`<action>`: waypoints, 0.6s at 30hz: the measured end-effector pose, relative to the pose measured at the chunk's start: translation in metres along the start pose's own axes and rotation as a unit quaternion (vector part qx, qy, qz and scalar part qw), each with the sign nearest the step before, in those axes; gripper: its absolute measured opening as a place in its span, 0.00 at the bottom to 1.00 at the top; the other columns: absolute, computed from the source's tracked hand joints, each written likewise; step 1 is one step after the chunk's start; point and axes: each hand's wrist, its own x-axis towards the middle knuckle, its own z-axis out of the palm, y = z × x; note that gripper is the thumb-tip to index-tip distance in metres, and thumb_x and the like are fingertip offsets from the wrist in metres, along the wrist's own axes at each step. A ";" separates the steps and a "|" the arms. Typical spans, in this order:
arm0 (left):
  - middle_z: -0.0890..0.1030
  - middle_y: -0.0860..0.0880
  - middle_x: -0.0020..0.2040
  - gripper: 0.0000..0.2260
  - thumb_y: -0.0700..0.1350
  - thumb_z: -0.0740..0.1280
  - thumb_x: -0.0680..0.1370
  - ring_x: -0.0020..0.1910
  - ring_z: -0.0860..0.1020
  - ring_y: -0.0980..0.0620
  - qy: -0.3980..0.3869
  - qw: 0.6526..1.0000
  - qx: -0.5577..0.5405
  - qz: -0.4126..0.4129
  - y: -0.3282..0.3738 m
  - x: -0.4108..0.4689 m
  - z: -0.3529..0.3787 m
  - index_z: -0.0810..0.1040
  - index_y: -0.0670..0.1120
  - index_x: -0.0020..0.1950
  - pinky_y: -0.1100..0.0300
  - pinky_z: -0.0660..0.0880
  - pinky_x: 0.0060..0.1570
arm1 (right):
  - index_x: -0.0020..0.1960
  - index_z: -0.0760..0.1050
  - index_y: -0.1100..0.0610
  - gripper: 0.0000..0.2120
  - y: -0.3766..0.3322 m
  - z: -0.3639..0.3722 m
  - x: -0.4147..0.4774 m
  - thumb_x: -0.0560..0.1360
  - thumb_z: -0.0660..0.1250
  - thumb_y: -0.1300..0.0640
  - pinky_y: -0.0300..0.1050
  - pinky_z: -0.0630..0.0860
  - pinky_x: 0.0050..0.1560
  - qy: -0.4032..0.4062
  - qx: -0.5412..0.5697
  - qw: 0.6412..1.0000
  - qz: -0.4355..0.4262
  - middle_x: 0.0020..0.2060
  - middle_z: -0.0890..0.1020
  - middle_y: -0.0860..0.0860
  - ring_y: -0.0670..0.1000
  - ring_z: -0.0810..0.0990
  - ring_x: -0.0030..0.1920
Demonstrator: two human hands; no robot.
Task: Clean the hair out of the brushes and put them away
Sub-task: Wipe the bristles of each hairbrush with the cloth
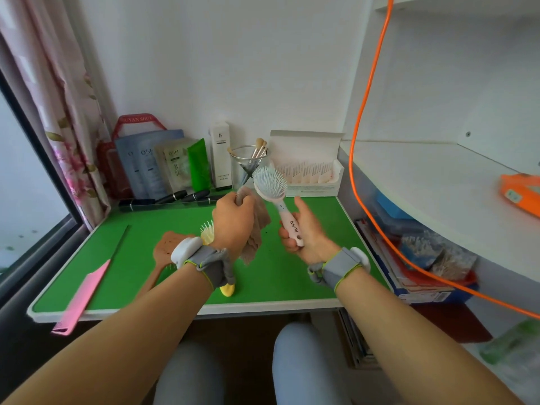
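My right hand [304, 229] grips the white handle of a pale blue paddle brush [270, 182], held upright above the green table [306, 276] with its bristles facing me. My left hand [233, 220] is closed on a brown cloth [258, 226] right beside the brush head; the cloth hangs down below my fist. A yellow brush [208, 233] lies on the table, mostly hidden under my left wrist. A brown wooden brush [163, 249] lies to its left, its handle pointing toward me. A pink tail comb [80, 299] overhangs the table's front left edge.
Sachets, a green tube [198, 163], a white box and a glass holding makeup brushes [249, 162] line the back wall, with black tubes in front. An open white carton [309, 171] stands back right. An orange cable [362, 141] hangs at the right beside a shelf.
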 end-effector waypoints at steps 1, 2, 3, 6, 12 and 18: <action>0.68 0.43 0.34 0.08 0.43 0.60 0.75 0.34 0.65 0.48 -0.001 1.000 0.003 0.003 0.000 0.000 0.002 0.69 0.41 0.37 0.55 0.63 0.36 | 0.41 0.66 0.56 0.26 -0.001 -0.001 0.000 0.78 0.49 0.34 0.32 0.56 0.18 -0.001 0.000 1.000 -0.005 0.21 0.71 0.51 0.47 0.63 0.15; 0.68 0.44 0.33 0.08 0.43 0.61 0.75 0.34 0.65 0.48 0.000 1.000 0.007 0.005 0.000 0.000 0.006 0.68 0.41 0.37 0.55 0.63 0.35 | 0.42 0.67 0.57 0.27 -0.001 -0.003 0.002 0.78 0.48 0.33 0.32 0.56 0.18 -0.003 -0.001 1.000 -0.010 0.21 0.71 0.52 0.48 0.63 0.16; 0.68 0.44 0.33 0.09 0.43 0.61 0.75 0.34 0.65 0.48 0.000 1.000 0.011 0.011 0.002 -0.001 0.007 0.68 0.42 0.36 0.55 0.63 0.35 | 0.43 0.67 0.58 0.29 -0.001 -0.004 0.000 0.78 0.48 0.33 0.33 0.56 0.18 -0.003 -0.004 1.000 -0.018 0.22 0.71 0.52 0.48 0.63 0.16; 0.67 0.45 0.31 0.10 0.42 0.61 0.75 0.32 0.64 0.49 -0.004 0.999 0.009 0.031 0.005 -0.005 0.012 0.65 0.43 0.34 0.55 0.62 0.34 | 0.44 0.69 0.58 0.29 0.000 -0.007 -0.004 0.78 0.47 0.32 0.34 0.56 0.18 -0.006 -0.006 0.999 -0.047 0.23 0.71 0.52 0.48 0.63 0.17; 0.69 0.45 0.31 0.10 0.41 0.61 0.75 0.33 0.65 0.48 0.007 0.999 0.007 0.053 0.007 -0.012 0.022 0.66 0.43 0.34 0.55 0.64 0.34 | 0.41 0.71 0.56 0.30 -0.002 -0.014 -0.011 0.78 0.46 0.32 0.35 0.58 0.18 -0.027 -0.021 0.996 -0.087 0.24 0.71 0.52 0.48 0.63 0.19; 0.65 0.50 0.28 0.12 0.40 0.61 0.75 0.28 0.62 0.53 0.032 0.993 0.021 0.109 0.010 -0.018 0.024 0.63 0.46 0.33 0.56 0.60 0.29 | 0.44 0.70 0.58 0.29 -0.004 -0.013 -0.012 0.79 0.45 0.34 0.37 0.61 0.19 -0.014 -0.018 0.992 -0.126 0.25 0.71 0.52 0.48 0.64 0.21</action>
